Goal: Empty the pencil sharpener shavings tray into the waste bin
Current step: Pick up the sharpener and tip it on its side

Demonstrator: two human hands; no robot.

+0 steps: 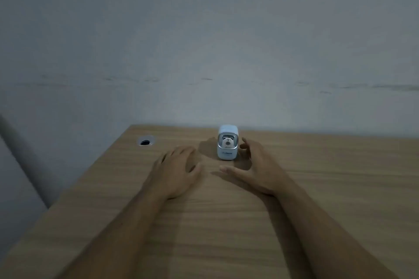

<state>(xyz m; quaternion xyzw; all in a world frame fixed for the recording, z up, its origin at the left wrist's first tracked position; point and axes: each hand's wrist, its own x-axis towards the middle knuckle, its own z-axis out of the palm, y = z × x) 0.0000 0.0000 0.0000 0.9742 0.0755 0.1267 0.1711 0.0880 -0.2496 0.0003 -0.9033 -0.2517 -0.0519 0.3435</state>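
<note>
A small pale blue pencil sharpener (pixel 228 142) with a panda face on its front stands upright near the far edge of the wooden desk (pixel 317 199). Its shavings tray cannot be made out as a separate part. My right hand (pixel 254 167) is open just right of the sharpener, fingers curved beside it and thumb stretched out in front; whether it touches is unclear. My left hand (pixel 176 172) lies palm down with spread fingers on the desk, left of and nearer than the sharpener. No waste bin is in view.
A round cable hole (pixel 146 142) with a light rim sits in the desk's far left corner. A plain grey wall rises right behind the desk. The desk's left edge runs diagonally, with a grey slanted bar (pixel 20 149) beyond it.
</note>
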